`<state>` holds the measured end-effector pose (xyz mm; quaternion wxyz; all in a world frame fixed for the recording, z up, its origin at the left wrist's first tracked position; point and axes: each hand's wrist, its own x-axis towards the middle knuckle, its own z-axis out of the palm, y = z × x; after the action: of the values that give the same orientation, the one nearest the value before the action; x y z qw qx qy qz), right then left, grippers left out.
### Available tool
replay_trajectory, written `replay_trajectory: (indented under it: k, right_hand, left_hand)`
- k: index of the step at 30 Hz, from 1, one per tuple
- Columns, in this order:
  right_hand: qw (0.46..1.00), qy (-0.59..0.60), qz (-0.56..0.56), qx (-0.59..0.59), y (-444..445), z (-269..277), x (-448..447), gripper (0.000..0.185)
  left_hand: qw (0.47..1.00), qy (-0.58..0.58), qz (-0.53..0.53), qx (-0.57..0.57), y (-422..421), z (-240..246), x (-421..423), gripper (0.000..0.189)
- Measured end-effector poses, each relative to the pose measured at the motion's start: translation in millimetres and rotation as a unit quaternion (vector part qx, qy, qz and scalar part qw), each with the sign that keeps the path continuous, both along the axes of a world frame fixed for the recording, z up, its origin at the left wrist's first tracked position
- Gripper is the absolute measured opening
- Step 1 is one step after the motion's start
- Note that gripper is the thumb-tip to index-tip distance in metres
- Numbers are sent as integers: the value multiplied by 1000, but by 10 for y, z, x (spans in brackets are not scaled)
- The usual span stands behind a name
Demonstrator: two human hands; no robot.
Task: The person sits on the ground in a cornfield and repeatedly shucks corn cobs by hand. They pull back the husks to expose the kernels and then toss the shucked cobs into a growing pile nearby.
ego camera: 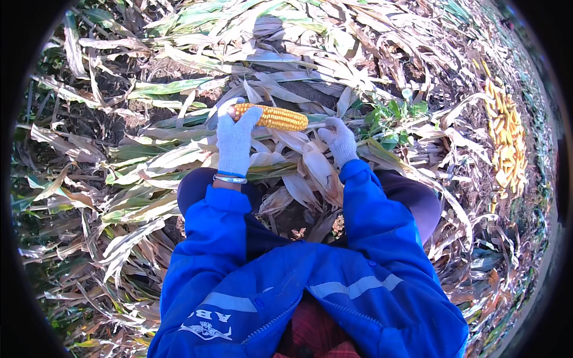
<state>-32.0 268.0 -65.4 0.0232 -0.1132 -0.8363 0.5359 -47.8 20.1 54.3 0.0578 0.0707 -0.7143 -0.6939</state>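
A husked ear of yellow corn [277,118] lies nearly level across the space before me, its kernels bare. Gripping its left end is my left hand [236,129], in a white knit glove, with the thumb across the near side. My right hand [336,136], gloved alike, is just beyond the ear's right tip, apart from it. Its fingers are curled, and whether they pinch anything is hidden. Below the hands, pale dry husks [320,172] hang and lie between my bent knees. A cut corn stalk with leaves [147,165] stretches out to the left.
Dry corn leaves and stalks [286,53] cover the ground all around. A long heap of husked yellow ears [506,138] lies at the far right. Green weeds [394,118] grow right of my right hand. My knee [414,203] is bent outward on the right.
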Motion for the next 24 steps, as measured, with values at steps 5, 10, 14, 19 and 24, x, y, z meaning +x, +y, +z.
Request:
replay_trajectory:
  k: [5,10,14,19,24]
  right_hand:
    - [977,153,146,8,15,715,-55,57]
    - [964,14,258,67,-399,1165,399,73]
    - [898,-83,151,-405,-536,543,876,58]
    - [724,-240,-21,-647,-158,763,1189,43]
    - [749,126,-151,-633,1819,1532,714,44]
  left_hand:
    - [995,-5,-69,71,55,24,65,34]
    - [984,-58,-131,103,82,6,161,45]
    - [990,-51,-114,62,197,-284,62,54]
    - [984,-82,-104,116,137,-168,99,53]
    - [984,-72,-123,108,146,-143,112,53]
